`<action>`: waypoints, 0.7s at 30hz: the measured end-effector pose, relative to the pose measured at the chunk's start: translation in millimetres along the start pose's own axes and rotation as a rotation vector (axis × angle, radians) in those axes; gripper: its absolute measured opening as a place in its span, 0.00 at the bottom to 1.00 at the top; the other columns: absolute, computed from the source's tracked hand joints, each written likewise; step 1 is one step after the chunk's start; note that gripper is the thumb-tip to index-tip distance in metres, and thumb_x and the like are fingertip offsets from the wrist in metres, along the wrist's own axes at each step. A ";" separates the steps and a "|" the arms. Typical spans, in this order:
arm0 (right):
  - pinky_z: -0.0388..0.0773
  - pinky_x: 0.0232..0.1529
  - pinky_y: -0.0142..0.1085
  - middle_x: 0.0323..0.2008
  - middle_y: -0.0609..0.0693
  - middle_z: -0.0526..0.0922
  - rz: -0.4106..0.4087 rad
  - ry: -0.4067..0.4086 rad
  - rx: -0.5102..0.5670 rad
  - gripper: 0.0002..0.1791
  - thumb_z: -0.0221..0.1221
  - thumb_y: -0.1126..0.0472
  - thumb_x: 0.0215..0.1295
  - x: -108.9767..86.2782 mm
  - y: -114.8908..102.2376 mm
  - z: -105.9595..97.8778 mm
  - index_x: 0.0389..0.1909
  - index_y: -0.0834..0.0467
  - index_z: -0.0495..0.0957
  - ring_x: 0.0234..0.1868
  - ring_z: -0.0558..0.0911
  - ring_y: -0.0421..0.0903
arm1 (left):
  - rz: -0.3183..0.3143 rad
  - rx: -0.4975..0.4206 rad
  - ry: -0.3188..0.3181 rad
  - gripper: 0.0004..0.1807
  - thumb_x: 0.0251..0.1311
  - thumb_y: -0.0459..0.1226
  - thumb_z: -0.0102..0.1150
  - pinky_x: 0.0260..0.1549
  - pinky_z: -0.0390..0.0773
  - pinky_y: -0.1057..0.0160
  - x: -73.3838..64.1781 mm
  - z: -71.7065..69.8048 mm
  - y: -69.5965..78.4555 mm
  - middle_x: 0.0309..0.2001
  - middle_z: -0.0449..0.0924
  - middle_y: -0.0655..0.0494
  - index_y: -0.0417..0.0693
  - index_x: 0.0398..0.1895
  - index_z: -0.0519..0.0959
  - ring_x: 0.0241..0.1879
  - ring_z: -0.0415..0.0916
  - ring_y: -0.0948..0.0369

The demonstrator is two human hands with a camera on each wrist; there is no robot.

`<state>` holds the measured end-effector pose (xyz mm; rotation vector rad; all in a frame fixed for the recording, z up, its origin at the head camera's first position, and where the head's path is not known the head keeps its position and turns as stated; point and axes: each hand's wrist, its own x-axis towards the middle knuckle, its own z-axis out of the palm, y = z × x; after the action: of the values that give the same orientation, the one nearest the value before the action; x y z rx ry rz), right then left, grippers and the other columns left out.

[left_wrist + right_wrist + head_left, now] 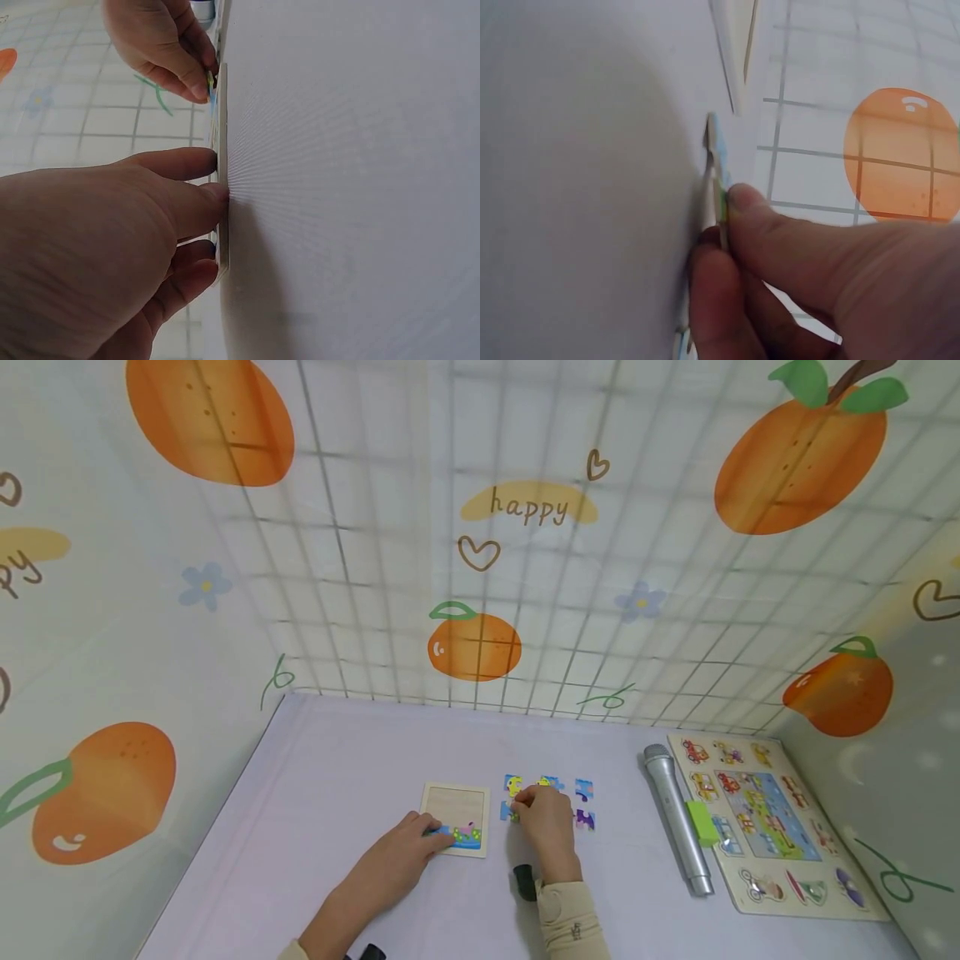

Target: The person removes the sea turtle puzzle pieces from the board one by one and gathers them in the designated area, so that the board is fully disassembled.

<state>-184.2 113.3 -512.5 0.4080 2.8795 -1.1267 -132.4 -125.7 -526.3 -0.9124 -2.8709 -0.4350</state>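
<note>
At nine o'clock from the right hand (551, 828), whose fingers pinch a puzzle piece (721, 201), lies the wooden tray (456, 802), nearer the left hand (397, 853), whose fingers hold its edge.

In the head view, we record bright, diffuse illumination, a soft shadow left of the right sleeve (573, 920) on the white tabletop (360, 752), pale light spots on the right wall panel (918, 768), and printed oranges (105, 793) that appear stretched near the frame edges. In the left wrist view, we note a dimmer, greyer tabletop with fine streaks and a broad, soft-edged shadow. In the right wrist view, we find the puzzle piece (721, 214) softly blurred and the background grid brighter than the tabletop.
</note>
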 end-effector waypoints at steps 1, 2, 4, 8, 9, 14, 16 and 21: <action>0.76 0.30 0.33 0.31 0.50 0.86 0.001 0.000 0.002 0.03 0.71 0.63 0.62 0.0 0.2 0.0 0.34 0.58 0.88 0.32 0.77 0.45 | 0.001 0.003 0.001 0.15 0.68 0.34 0.63 0.50 0.84 0.65 -0.1 0.1 0.0 0.51 0.80 0.58 0.60 0.54 0.86 0.51 0.76 0.61; 0.76 0.31 0.33 0.31 0.50 0.86 0.002 -0.001 0.003 0.03 0.70 0.63 0.62 -0.1 0.4 0.0 0.34 0.58 0.88 0.32 0.77 0.45 | 0.001 0.005 0.002 0.15 0.68 0.34 0.63 0.50 0.84 0.65 -0.1 0.2 0.1 0.51 0.80 0.58 0.60 0.54 0.86 0.51 0.76 0.61; 0.77 0.31 0.34 0.32 0.50 0.86 -0.001 -0.003 -0.001 0.02 0.70 0.63 0.62 -0.1 0.7 -0.3 0.34 0.58 0.88 0.33 0.78 0.45 | 0.003 0.007 0.004 0.15 0.68 0.34 0.63 0.50 0.84 0.65 -0.2 0.4 0.2 0.51 0.80 0.58 0.60 0.54 0.86 0.51 0.76 0.61; 0.79 0.33 0.35 0.33 0.50 0.87 0.011 -0.010 -0.007 0.02 0.70 0.63 0.63 -0.1 0.2 -0.6 0.34 0.58 0.88 0.33 0.78 0.45 | 0.004 0.004 0.007 0.15 0.68 0.34 0.63 0.50 0.84 0.66 -0.4 0.7 0.5 0.51 0.80 0.58 0.59 0.53 0.86 0.50 0.76 0.61; 0.79 0.33 0.35 0.33 0.51 0.87 0.011 -0.011 -0.010 0.02 0.70 0.63 0.63 0.1 -0.1 -0.7 0.34 0.58 0.88 0.33 0.78 0.45 | 0.004 0.004 0.008 0.15 0.68 0.34 0.63 0.50 0.84 0.66 -0.3 0.7 0.6 0.51 0.80 0.58 0.59 0.53 0.87 0.50 0.76 0.61; 0.78 0.32 0.35 0.33 0.51 0.87 0.014 -0.004 -0.028 0.04 0.70 0.62 0.62 0.2 -1.8 -1.3 0.35 0.59 0.88 0.33 0.78 0.45 | 0.004 -0.005 0.011 0.14 0.67 0.33 0.63 0.50 0.84 0.65 0.5 1.4 1.3 0.52 0.81 0.58 0.58 0.53 0.87 0.51 0.77 0.61; 0.78 0.32 0.35 0.32 0.51 0.87 0.015 0.001 -0.035 0.04 0.71 0.62 0.62 0.0 -2.1 -1.3 0.35 0.59 0.88 0.32 0.78 0.46 | 0.007 -0.011 0.010 0.14 0.67 0.33 0.63 0.50 0.84 0.65 0.7 1.7 1.8 0.52 0.81 0.58 0.56 0.52 0.87 0.51 0.77 0.61; 0.78 0.30 0.34 0.33 0.52 0.87 -0.001 0.016 -0.054 0.04 0.71 0.63 0.61 -0.5 -1.8 -0.4 0.34 0.60 0.88 0.32 0.78 0.45 | 0.024 -0.020 0.018 0.14 0.67 0.32 0.63 0.51 0.83 0.65 0.2 2.1 3.0 0.53 0.80 0.58 0.54 0.52 0.87 0.51 0.77 0.61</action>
<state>-184.2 112.1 -510.9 0.4152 2.9165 -1.0475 -130.9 -122.6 -527.6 -0.9405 -2.8412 -0.4677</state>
